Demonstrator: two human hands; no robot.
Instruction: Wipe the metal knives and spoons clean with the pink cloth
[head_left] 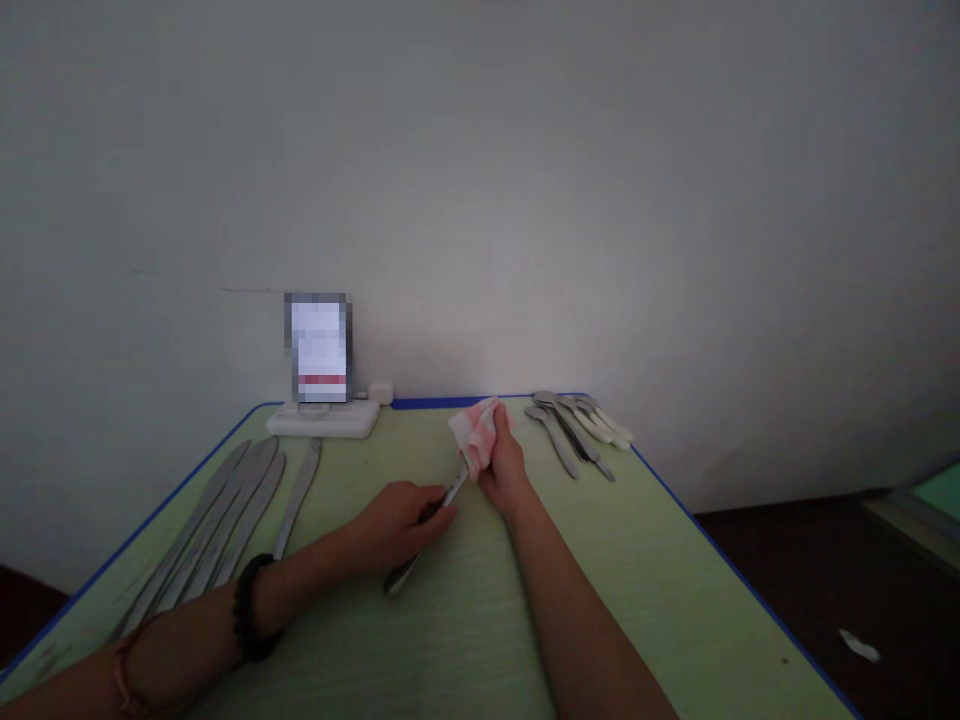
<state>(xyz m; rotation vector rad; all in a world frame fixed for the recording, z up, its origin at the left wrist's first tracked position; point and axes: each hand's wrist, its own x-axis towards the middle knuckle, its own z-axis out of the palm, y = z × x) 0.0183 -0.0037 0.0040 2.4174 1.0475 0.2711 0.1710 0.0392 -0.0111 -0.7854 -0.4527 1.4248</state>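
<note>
Left hand (406, 524) grips the utensil (402, 577), slanting away rightward; its far end meets cloth (472, 436) pinched in the right hand (507, 467).

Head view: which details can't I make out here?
All in the head view:
Held utensil: far end covered by the pink cloth and right hand.
Screen: its content is pixelated.
Left-side knives: near ends behind the left forearm.
White scrap, lower right: too small and blurred to identify.
</note>
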